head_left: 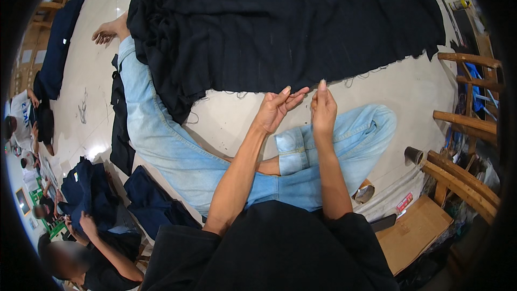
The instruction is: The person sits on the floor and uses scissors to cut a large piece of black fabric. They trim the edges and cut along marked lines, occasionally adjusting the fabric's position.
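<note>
A large black cloth [301,27] with a frayed near edge lies spread on the floor in front of me. My left hand [276,110] is at that edge, palm partly turned up, with its fingers stretched toward the right and its thumb raised. Just to the right, my right hand [323,112] is closed, thumb and forefinger pinched together close to the edge. Whatever sits in that pinch is too small to make out. Loose threads hang along the cloth's edge on both sides of my hands.
My legs in light blue jeans [156,124] surround the work area. Wooden frames [466,124], a cardboard sheet [412,234], a phone [383,222] and a cardboard tube [364,191] are at the right. Folded dark garments [156,199] lie left, near a co-worker [102,253] handling dark cloth.
</note>
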The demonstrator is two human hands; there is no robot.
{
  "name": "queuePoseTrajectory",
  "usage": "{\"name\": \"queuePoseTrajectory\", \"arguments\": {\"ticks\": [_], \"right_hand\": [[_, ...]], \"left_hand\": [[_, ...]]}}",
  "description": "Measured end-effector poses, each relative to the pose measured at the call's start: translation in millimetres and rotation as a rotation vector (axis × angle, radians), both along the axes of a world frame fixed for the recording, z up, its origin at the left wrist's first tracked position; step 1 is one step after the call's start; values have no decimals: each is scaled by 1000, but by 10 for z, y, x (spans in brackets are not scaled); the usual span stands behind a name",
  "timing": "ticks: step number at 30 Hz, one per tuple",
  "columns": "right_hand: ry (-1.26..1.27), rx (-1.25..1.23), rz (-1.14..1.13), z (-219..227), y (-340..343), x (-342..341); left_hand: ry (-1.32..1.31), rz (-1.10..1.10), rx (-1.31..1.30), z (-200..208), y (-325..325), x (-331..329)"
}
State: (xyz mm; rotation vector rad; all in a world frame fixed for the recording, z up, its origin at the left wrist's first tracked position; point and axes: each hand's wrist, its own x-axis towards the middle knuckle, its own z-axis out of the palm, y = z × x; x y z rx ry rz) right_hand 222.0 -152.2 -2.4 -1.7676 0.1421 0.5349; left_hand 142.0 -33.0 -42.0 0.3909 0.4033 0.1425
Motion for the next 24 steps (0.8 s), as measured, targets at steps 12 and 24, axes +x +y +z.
{"name": "queuePoseTrajectory", "arguments": {"ticks": [12, 24], "right_hand": [[463, 319, 229, 211, -167, -226], [415, 314, 166, 149, -112, -261]], "left_hand": [[-32, -56, 113, 1, -4, -2], [-29, -47, 123, 1, -21, -3]]}}
